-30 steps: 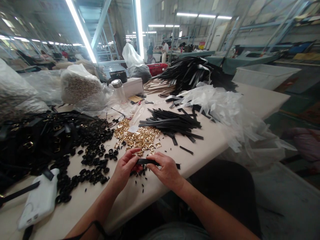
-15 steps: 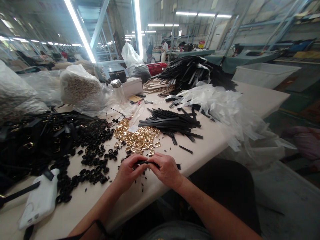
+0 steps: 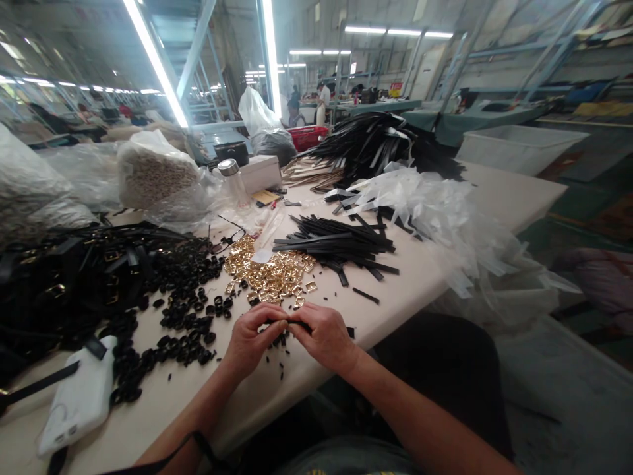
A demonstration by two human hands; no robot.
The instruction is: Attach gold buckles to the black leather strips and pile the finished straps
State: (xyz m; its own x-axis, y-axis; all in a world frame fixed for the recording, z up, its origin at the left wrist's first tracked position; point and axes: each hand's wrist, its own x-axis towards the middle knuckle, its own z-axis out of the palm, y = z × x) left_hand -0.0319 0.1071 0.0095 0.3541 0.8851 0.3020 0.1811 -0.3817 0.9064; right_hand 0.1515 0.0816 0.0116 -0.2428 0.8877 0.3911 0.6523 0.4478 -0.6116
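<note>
My left hand (image 3: 254, 335) and my right hand (image 3: 324, 335) meet close together over the table, fingertips touching or nearly so. Both are pinched on one black strap (image 3: 351, 332), whose end sticks out past my right hand. Most of the strap is hidden by my fingers. Just beyond my hands lies a heap of gold buckles (image 3: 270, 274). Behind it and to the right is a pile of cut black straps (image 3: 341, 241). Small black loops (image 3: 185, 336) are scattered left of my left hand. Tiny black bits dot the table below my fingers.
A white power bank-like device (image 3: 79, 399) lies at the left front. Finished-looking black straps with buckles (image 3: 54, 284) heap up behind it. Eyeglasses (image 3: 230, 241), a glass bottle (image 3: 232, 181) and plastic bags (image 3: 155, 171) stand farther back. White plastic strips (image 3: 425, 204) hang over the right edge.
My left fingertips have shifted slightly along the strap, closer to my right fingers. The whole view has moved a little; other things stay in place.
</note>
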